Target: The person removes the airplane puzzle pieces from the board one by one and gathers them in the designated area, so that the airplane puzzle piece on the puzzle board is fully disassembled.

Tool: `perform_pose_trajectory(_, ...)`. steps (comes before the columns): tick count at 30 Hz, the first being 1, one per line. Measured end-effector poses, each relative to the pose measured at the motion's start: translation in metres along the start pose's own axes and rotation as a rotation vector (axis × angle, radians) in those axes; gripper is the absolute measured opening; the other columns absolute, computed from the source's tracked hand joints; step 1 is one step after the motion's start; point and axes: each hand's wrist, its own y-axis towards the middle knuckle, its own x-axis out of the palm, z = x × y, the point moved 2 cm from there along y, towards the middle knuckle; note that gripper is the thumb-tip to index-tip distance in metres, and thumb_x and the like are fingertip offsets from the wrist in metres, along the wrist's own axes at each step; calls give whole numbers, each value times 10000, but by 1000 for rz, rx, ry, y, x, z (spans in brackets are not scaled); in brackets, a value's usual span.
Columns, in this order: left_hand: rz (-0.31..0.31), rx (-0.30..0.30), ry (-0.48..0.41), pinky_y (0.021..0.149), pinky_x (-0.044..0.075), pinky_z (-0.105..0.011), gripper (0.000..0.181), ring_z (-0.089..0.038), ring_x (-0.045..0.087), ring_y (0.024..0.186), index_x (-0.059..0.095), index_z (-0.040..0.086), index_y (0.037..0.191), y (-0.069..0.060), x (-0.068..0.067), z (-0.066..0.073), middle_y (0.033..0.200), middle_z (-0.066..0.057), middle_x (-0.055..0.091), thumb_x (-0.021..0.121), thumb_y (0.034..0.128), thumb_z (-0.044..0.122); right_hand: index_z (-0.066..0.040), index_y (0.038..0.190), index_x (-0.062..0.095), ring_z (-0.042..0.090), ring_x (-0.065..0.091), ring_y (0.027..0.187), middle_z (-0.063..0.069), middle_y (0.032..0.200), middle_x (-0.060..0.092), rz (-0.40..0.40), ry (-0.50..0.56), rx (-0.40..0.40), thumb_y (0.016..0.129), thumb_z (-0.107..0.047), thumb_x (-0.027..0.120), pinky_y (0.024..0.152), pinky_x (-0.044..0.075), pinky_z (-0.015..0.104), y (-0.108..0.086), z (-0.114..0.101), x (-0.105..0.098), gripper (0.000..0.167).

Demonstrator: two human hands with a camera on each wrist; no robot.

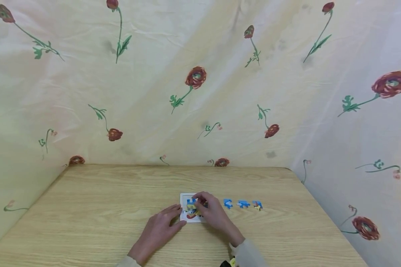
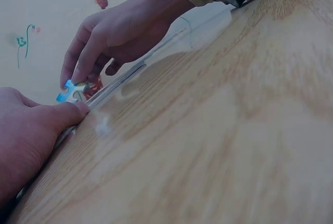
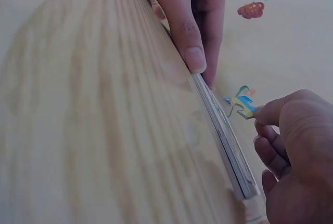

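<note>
The right sleeve (image 1: 251,255), pale, comes in at the bottom edge, with a small black and yellow thing (image 1: 232,261) beside it, too cut off to identify. The left sleeve (image 1: 128,262) just shows farther left.

The right hand (image 1: 214,214) is over the board (image 1: 183,196) and pinches a piece (image 3: 242,107) between thumb and forefinger; in the right wrist view its other fingers are bent in below. The piece is blue and yellow with notched edges, and both wrist views show it raised above the board, tilted, apart from its surface.

The left hand (image 1: 160,227) rests at the board's near left corner: the thumb touches the near edge, the other fingers lie nearly straight against the left side, with a wide gap between thumb and forefinger. The board lies flat on the table (image 1: 120,207), with a white border and a coloured picture in yellow, red and blue, partly hidden by the right hand.

To the right of the board, near it, three loose pieces lie in a row: a blue and white one (image 1: 227,203), a wider blue one (image 1: 243,204), and one with yellow and red (image 1: 257,205). Behind the table hangs a pale cloth (image 1: 147,92) with red flowers.
</note>
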Motion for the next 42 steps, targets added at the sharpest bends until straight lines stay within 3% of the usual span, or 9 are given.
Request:
perform_pose_trajectory(21,7,-19,-18,999,528,-527,472,-311,616,1277,726,40,1279,-1,1,1,1384,-118,653,726,973,399,-18,1111,697,141,570,846,-5,915,615,131,-20,39,962,43,659,714,497,234,-34,18,-43,166)
perform_pose_trajectory(30,7,-21,-32,986,535,-531,460,-313,618,1274,729,38,1275,-1,1,1,1381,-121,654,733,972,384,-47,1111,708,131,573,865,-20,923,621,156,-36,105,959,49,673,726,502,229,-50,26,-59,183)
perform_pose_trajectory(42,0,-27,-40,985,535,-533,463,-314,615,1277,726,38,1280,-1,0,2,1384,-123,652,732,973,384,-58,1079,717,122,592,876,-41,914,635,199,-39,126,922,86,699,768,523,237,-68,31,-73,214)
